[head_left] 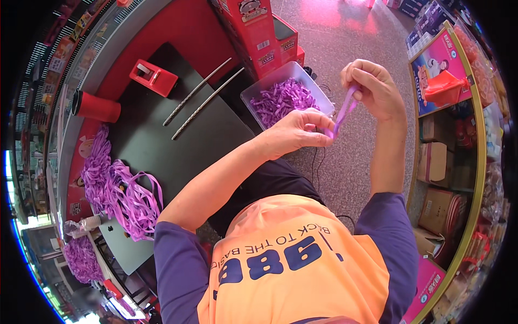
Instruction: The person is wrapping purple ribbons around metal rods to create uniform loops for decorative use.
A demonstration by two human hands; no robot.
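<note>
A short purple ribbon [344, 110] is stretched between my two hands. My left hand [297, 131] pinches its lower end between thumb and fingers. Higher and farther right, my right hand [374, 88] grips the upper end, fingers curled. Just beyond my left hand stands a whitish plastic tub [318, 83], holding a heap of looped purple ribbons [286, 101]. On the dark table to my left lies a large bundle of long purple ribbons [132, 200], hanging near the table's left edge.
On the dark table [162, 132] are two long metal rods [208, 102] with twisted ends, a red tape dispenser [154, 78] and a red cylinder [97, 107]. Red boxes [253, 35] are stacked behind the tub. A glass display case [453, 162] stands on the right.
</note>
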